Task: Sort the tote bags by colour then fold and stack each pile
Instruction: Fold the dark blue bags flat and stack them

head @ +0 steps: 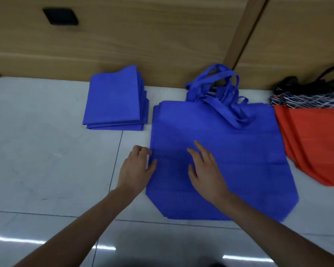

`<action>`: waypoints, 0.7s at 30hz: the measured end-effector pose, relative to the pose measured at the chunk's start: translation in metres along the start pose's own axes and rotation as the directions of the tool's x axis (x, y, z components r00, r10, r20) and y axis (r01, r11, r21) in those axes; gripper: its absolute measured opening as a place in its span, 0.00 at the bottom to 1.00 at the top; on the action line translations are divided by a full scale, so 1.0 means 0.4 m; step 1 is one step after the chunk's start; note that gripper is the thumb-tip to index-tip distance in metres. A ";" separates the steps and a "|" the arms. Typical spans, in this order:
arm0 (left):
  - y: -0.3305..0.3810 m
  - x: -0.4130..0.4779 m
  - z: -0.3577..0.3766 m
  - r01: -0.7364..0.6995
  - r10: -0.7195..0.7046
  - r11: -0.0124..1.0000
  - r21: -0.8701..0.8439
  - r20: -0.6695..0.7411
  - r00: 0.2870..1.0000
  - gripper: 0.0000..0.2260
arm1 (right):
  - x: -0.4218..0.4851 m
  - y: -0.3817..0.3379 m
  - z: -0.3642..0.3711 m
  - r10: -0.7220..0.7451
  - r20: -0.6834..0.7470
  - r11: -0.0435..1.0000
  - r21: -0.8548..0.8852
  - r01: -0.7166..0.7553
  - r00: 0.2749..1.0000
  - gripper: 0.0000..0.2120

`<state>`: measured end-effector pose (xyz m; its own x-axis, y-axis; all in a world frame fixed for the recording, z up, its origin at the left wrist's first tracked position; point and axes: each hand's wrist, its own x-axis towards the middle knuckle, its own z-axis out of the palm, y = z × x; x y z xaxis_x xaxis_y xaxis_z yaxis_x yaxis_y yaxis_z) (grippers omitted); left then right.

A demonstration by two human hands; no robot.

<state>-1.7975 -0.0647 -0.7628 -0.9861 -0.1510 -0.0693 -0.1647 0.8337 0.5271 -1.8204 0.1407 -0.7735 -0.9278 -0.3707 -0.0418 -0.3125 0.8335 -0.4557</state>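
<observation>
A pile of unfolded blue tote bags lies flat on the pale tiled floor, its blue handles bunched at the far end against the wall. My left hand is at the pile's left edge, fingers curled and pinching the edge of the top bag. My right hand lies on the top bag with its fingers spread and straight. A stack of folded blue bags sits to the far left of the pile.
Red tote bags lie spread at the right, partly out of frame, with dark patterned bags behind them. A wooden wall panel runs along the far side. The glossy tiled floor extends left and toward me.
</observation>
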 end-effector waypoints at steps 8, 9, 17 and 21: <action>0.062 -0.141 0.053 0.389 -0.370 0.901 -0.191 0.128 0.920 0.25 | -0.175 0.069 0.005 -0.088 0.555 0.930 -0.252 0.269 0.827 0.53; 0.064 -0.149 0.054 0.410 -0.392 0.887 -0.213 0.121 0.912 0.24 | -0.184 0.071 0.006 -0.095 0.565 0.924 -0.255 0.283 0.820 0.49; 0.030 -0.165 0.038 0.290 -0.295 0.890 -0.352 0.038 0.955 0.18 | -0.206 0.092 -0.014 -0.300 0.302 0.932 -0.108 0.346 0.905 0.25; -0.012 -0.165 0.023 -0.291 0.300 0.954 -0.077 0.141 0.944 0.27 | -0.199 0.058 -0.046 -0.167 0.192 0.985 -0.003 0.171 0.967 0.13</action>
<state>-1.7318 -0.0537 -0.7685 -0.9829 0.1820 -0.0269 0.1317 0.7980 0.5882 -1.7574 0.1969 -0.7645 -0.8057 -0.5766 -0.1352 -0.4670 0.7589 -0.4538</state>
